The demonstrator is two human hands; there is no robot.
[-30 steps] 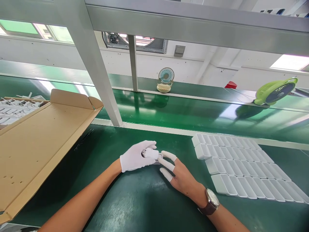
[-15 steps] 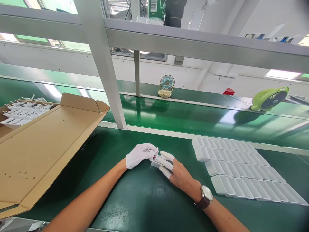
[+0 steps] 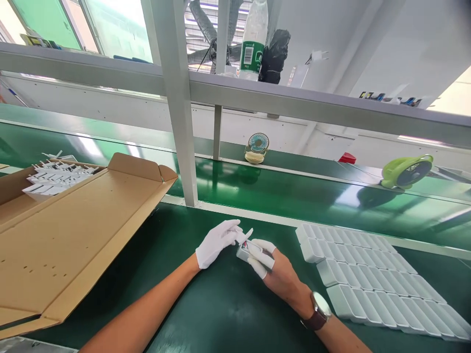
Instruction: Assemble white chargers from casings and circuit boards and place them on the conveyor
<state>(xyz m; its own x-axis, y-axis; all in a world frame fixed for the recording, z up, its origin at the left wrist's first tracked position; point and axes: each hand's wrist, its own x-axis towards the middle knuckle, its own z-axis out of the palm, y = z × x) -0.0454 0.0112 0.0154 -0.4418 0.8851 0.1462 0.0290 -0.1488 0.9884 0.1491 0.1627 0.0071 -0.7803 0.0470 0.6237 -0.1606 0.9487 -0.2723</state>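
Note:
My right hand (image 3: 274, 262), with white finger cots and a wristwatch, grips a small white plastic casing (image 3: 243, 253) just above the green work surface. Inside the casing a bit of red and dark wiring shows. A narrow white piece (image 3: 247, 236) juts up at a slant from its far end; whether it is attached cannot be made out. My left hand (image 3: 217, 242), in a white glove, is beside the casing with fingers extended and apart. Its fingertips are close to the slanted piece, perhaps touching it.
Several rows of white open casings (image 3: 371, 274) lie at right. A cardboard box (image 3: 91, 206) at left holds white parts with thin prongs (image 3: 61, 176). A metal frame post (image 3: 180, 108) rises behind. Beyond stand a small fan (image 3: 258, 143) and a green fan (image 3: 406, 171).
My left fingers have loosened and drawn slightly away from the casing. The slanted white piece now stands out clearly. The view has tilted up, showing more of the bottle on the shelf.

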